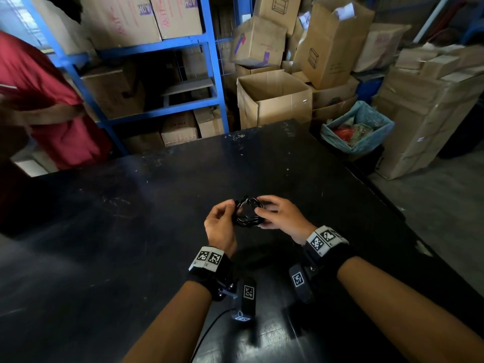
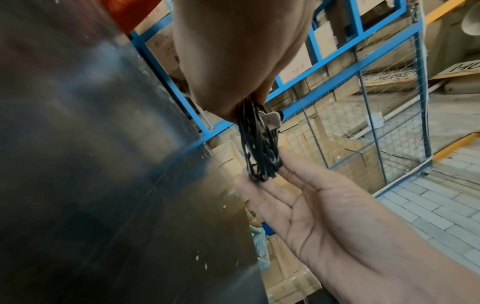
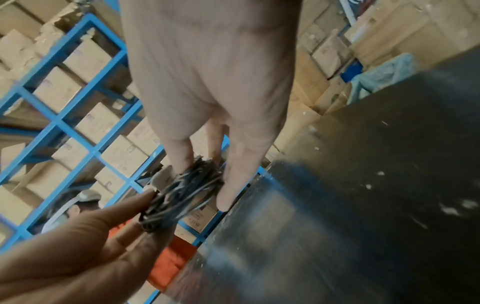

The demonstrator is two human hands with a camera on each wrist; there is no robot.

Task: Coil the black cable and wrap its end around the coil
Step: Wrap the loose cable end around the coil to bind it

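Observation:
Above the middle of the black table, both hands hold a small coil of black cable. My left hand pinches the coil's left side between thumb and fingers. My right hand grips the right side, thumb in front and fingers over the top. In the left wrist view the coil hangs from my left hand, a grey plug sticks out of it, and the right hand's fingertips meet its far end. The right wrist view shows the coil between my right hand and my left hand.
A person in a red shirt stands at the table's far left corner. Blue shelving with cardboard boxes runs behind the table. An open box and a bin with a blue bag stand at the back right.

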